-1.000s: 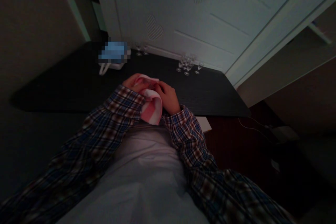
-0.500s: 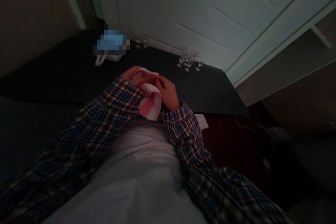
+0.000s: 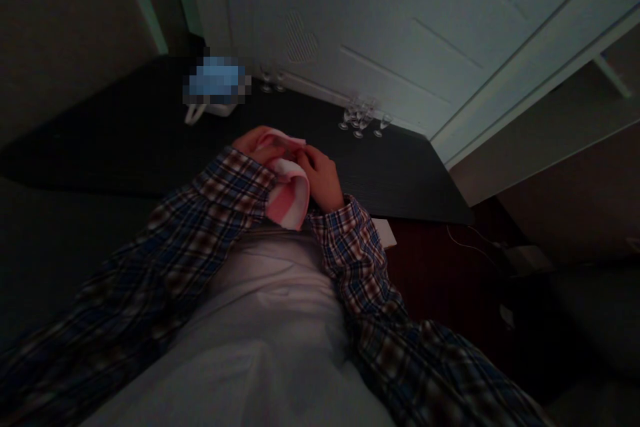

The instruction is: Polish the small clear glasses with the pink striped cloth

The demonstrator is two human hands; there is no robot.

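Centrally, the cloth: a soft pink-and-white striped cloth (image 3: 289,203), bunched and folded between the two hands, one end curling down toward the shirt front at the near edge of the surface; whether anything sits inside its folds is too dark to tell.
Left hand: the bare left hand (image 3: 249,140) grips the cloth from its left side, partly covered by the upper fold, with the thumb lying across the opening.
Right hand: the bare right hand (image 3: 323,177) has its fingers bent in and pinches the cloth's upper right edge, close to the left thumb.
Clothing: blue, brown and white plaid sleeves (image 3: 213,203) on both arms, over a plain white shirt (image 3: 280,327).
Surface: a black, wood-grained surface (image 3: 405,177) stretching out beneath and beyond the hands.
Glasses: a cluster of small clear stemmed glasses (image 3: 358,121) stands upright near the far edge, right of the hands; a clear stemmed pair (image 3: 273,82) stands farther left.
Far left: a pixelated blue patch (image 3: 216,79) over a white object with a looped strap (image 3: 196,112).
Backdrop: a white panel (image 3: 350,13) with ribbed heart reliefs, directly behind the glasses.
Below right: a flat white item (image 3: 384,233) and a thin pale cable (image 3: 470,246) over a dark red floor (image 3: 430,280).
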